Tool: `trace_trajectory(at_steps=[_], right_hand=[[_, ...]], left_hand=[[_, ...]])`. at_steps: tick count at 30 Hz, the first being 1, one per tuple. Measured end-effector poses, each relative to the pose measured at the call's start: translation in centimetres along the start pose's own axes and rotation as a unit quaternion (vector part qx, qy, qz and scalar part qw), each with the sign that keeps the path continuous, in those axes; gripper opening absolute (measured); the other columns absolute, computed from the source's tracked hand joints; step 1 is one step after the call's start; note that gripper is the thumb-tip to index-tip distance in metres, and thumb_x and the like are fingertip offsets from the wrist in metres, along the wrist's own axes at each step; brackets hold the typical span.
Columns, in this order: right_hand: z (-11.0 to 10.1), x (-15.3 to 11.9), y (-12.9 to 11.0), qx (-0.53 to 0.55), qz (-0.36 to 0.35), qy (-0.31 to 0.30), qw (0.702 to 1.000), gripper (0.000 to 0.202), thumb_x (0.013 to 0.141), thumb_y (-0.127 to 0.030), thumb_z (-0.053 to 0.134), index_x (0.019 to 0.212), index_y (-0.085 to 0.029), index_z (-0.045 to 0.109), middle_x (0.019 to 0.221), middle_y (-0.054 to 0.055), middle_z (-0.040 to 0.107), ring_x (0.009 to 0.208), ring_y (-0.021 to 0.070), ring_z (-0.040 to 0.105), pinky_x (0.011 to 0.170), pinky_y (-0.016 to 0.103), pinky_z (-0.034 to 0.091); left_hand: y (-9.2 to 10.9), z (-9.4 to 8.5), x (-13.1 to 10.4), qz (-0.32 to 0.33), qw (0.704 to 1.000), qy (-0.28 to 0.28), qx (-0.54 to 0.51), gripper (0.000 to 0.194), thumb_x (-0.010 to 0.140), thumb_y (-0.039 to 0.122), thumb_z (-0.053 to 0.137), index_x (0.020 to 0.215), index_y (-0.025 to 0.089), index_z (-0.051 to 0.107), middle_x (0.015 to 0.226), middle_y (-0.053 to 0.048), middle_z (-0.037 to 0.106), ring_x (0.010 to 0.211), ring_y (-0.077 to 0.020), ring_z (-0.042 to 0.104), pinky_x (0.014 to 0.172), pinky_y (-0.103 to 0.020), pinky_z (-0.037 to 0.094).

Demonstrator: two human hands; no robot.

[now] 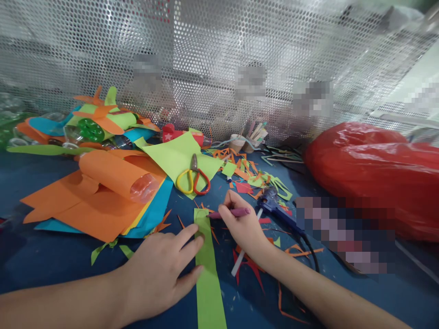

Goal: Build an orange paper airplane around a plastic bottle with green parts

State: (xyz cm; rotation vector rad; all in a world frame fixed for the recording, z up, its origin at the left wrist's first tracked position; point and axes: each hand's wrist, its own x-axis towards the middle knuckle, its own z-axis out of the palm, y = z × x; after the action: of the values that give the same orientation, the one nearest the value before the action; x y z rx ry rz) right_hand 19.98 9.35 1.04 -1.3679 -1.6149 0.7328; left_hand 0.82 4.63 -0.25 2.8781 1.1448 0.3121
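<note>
A long green paper strip [207,274] lies on the blue table, running toward the front edge of the view. My left hand [164,267] rests on it with fingers apart, the fingertips touching its left side. My right hand [242,221] is closed around a purple marker [219,214], whose tip meets the strip near its far end. Beyond the strip, scissors [194,173] with one yellow and one red handle lie on a larger green sheet [181,153].
Orange, yellow and blue sheets [85,210] are piled at left, below paper-covered bottles [103,119]. A blue glue gun [279,210] lies right of my right hand. Paper scraps [247,169], cups of sticks [252,144] and a red plastic bag [373,173] are farther back.
</note>
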Motion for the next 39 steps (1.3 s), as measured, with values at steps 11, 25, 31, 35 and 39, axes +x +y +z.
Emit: trace_trajectory(at_steps=[11, 25, 31, 35, 39], right_hand=[[0.01, -0.13, 0.04, 0.004, -0.007, 0.019, 1.0, 0.02, 0.073, -0.022, 0.047, 0.059, -0.023, 0.033, 0.054, -0.007, 0.033, 0.049, 0.0104, 0.031, 0.047, 0.023, 0.026], [-0.02, 0.17, 0.5, 0.009, 0.018, 0.027, 0.999, 0.022, 0.075, -0.024, 0.048, 0.06, -0.023, 0.033, 0.051, -0.008, 0.035, 0.049, 0.0113, 0.033, 0.047, 0.024, 0.028], [0.0, 0.26, 0.62, -0.001, 0.023, 0.019, 1.0, 0.02, 0.073, -0.021, 0.048, 0.06, -0.023, 0.033, 0.05, -0.008, 0.035, 0.048, 0.0105, 0.033, 0.046, 0.023, 0.028], [-0.05, 0.21, 0.51, 0.007, 0.028, 0.01, 1.0, 0.02, 0.073, -0.021, 0.047, 0.059, -0.023, 0.033, 0.05, -0.008, 0.033, 0.047, 0.01, 0.032, 0.044, 0.023, 0.026], [-0.09, 0.16, 0.38, 0.0, 0.022, 0.011, 1.0, 0.022, 0.073, -0.02, 0.047, 0.058, -0.023, 0.031, 0.05, -0.008, 0.031, 0.048, 0.0102, 0.031, 0.045, 0.023, 0.026]], left_hand=[[-0.04, 0.08, 0.04, -0.003, 1.0, 0.008, -0.005, 0.038, 0.091, 0.034, 0.04, 0.122, 0.019, 0.055, 0.131, -0.011, 0.056, 0.079, -0.0259, 0.068, 0.065, -0.047, 0.058], [-0.09, 0.04, 0.15, 0.0, 1.0, -0.012, -0.014, 0.04, 0.091, 0.033, 0.039, 0.124, 0.018, 0.055, 0.135, -0.008, 0.054, 0.081, -0.025, 0.068, 0.066, -0.046, 0.058], [-0.12, -0.03, 0.04, 0.0, 1.0, -0.01, -0.014, 0.04, 0.09, 0.033, 0.04, 0.125, 0.018, 0.054, 0.134, -0.008, 0.054, 0.082, -0.025, 0.068, 0.067, -0.045, 0.058], [-0.08, -0.16, 0.13, -0.001, 1.0, -0.012, -0.005, 0.04, 0.09, 0.033, 0.04, 0.124, 0.018, 0.055, 0.133, -0.009, 0.055, 0.08, -0.025, 0.069, 0.067, -0.045, 0.058], [-0.03, -0.21, 0.22, 0.001, 1.0, -0.015, -0.003, 0.04, 0.091, 0.033, 0.04, 0.125, 0.018, 0.054, 0.133, -0.009, 0.055, 0.081, -0.0254, 0.069, 0.066, -0.044, 0.058]])
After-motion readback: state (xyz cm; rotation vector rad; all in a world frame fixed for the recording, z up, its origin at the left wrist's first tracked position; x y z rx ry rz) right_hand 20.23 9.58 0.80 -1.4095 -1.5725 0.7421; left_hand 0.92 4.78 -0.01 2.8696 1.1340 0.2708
